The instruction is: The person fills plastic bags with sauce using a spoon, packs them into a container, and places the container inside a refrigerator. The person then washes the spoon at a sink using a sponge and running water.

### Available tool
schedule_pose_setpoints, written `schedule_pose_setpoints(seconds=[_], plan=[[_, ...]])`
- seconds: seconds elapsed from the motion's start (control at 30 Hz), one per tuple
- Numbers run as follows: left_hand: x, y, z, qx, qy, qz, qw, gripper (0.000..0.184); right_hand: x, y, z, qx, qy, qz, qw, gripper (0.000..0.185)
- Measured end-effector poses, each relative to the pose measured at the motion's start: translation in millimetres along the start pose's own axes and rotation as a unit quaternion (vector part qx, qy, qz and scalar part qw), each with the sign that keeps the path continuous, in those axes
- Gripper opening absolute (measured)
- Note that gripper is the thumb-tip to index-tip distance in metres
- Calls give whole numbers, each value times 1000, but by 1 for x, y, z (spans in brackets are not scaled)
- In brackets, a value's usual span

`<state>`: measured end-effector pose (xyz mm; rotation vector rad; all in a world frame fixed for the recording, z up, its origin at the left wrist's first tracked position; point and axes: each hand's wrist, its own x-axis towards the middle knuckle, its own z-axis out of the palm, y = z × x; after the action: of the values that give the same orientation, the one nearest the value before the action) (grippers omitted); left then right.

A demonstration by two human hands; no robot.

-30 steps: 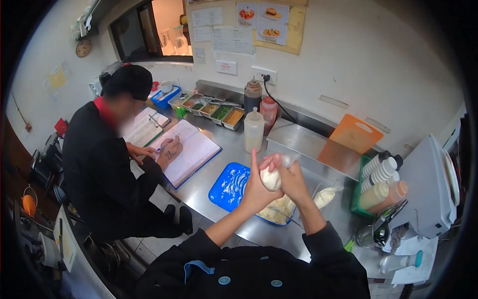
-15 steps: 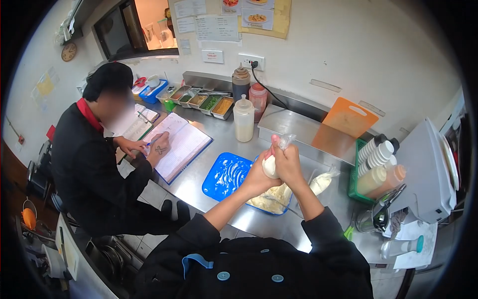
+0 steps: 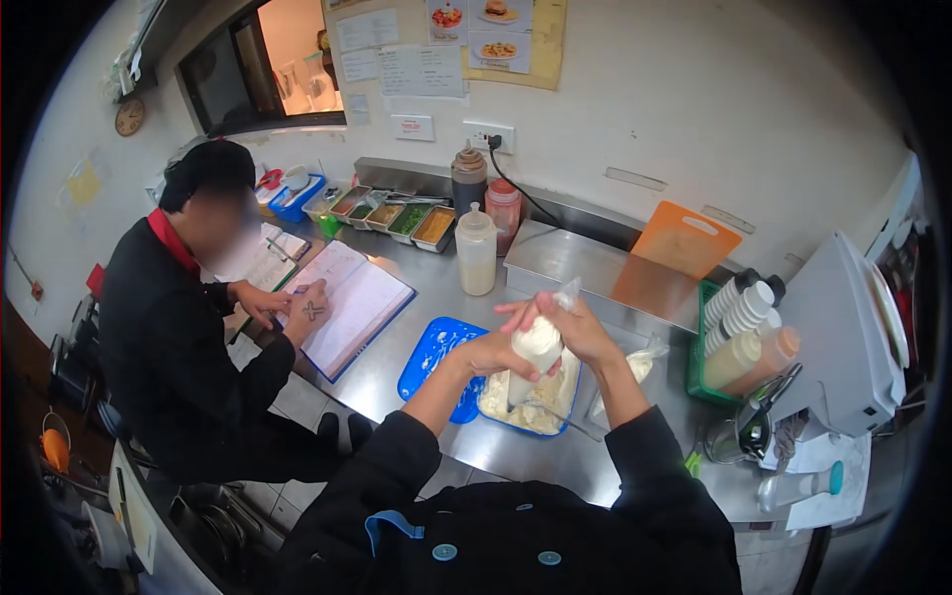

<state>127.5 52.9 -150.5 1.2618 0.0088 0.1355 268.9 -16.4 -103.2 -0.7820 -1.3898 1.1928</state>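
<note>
A clear plastic piping bag (image 3: 536, 344) filled with a pale creamy mixture is held between both hands above the counter. My left hand (image 3: 486, 354) is wrapped round its lower side, thumb across the front. My right hand (image 3: 583, 332) grips the bag near its twisted upper end. Below them sits a rectangular tub (image 3: 496, 408) with a blue rim, holding more of the pale mixture and a metal spoon (image 3: 551, 409). A smeared blue lid (image 3: 428, 359) lies to its left. Another filled bag (image 3: 643, 365) rests on the right, partly behind my right forearm.
At left a person (image 3: 188, 327) writes in an open record book (image 3: 359, 302). Squeeze bottles (image 3: 477, 253) and metal topping pans (image 3: 433, 228) line the back. A green basket (image 3: 706, 367) of cups and bottles, an orange cutting board (image 3: 684, 241) and a metal pitcher (image 3: 729, 441) are at right.
My hands have come down slightly and loosened round the bag, so more of it shows. The fingers of my right hand are spread more. The camera view has shifted a little.
</note>
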Motion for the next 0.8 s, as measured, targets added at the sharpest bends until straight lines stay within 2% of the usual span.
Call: schedule_pose_setpoints(seconds=[0.03, 0.07, 0.1, 0.13, 0.17, 0.2, 0.23, 0.27, 0.3, 0.37, 0.4, 0.47, 0.5, 0.57, 0.63, 0.7, 0.77, 0.8], plan=[[3, 3, 4, 11, 71, -15, 997, 60, 1, 5, -1, -1, 2, -1, 1000, 47], [3, 4, 10, 69, 162, -15, 984, 68, 1, 11, 1, -20, 132, 45, 990, 46], [6, -2, 17, 69, 159, -15, 985, 68, 2, 17, 3, -39, 260, 91, 961, 45], [9, -12, 29, 180, 270, 65, 944, 70, 3, 27, 6, -87, 302, 77, 946, 42], [13, -20, 37, 284, 374, 142, 871, 73, 2, 33, 8, -88, 303, 76, 946, 42], [17, -20, 43, 286, 413, 141, 853, 67, 1, 34, 15, -146, 274, 8, 951, 41], [16, -18, 43, 287, 414, 142, 852, 67, 2, 32, 20, -201, 242, -60, 947, 39], [13, -15, 42, 259, 406, 161, 862, 65, -4, 23, 15, -167, 149, -39, 974, 37], [10, -11, 43, 230, 397, 179, 871, 63, -8, 7, 17, -167, 149, -38, 974, 37], [2, -12, 36, 231, 388, 158, 878, 67, -13, -19, 17, -228, 61, -48, 971, 41], [-2, -4, 42, 233, 373, 162, 884, 64, -13, -21, 11, -228, 60, -48, 971, 41], [-6, 4, 49, 236, 358, 165, 888, 61, -15, -24, 3, -252, -20, -76, 964, 39], [-6, 5, 51, 271, 374, 155, 873, 62, -15, -28, 7, -253, -21, -76, 964, 39], [-6, 4, 53, 305, 391, 146, 856, 63, -16, -35, 23, -105, -5, -12, 994, 33], [-6, 0, 54, 357, 420, 139, 823, 64, -13, -27, 23, -154, 3, -39, 987, 31], [-6, -2, 56, 349, 435, 143, 818, 64, -13, -16, 27, -200, 14, -66, 977, 32], [-6, -1, 58, 342, 448, 147, 813, 64, -13, -8, 34, -74, 80, -52, 993, 38], [-7, 3, 59, 326, 436, 138, 827, 64, -12, -9, 35, -74, 80, -53, 993, 38]])
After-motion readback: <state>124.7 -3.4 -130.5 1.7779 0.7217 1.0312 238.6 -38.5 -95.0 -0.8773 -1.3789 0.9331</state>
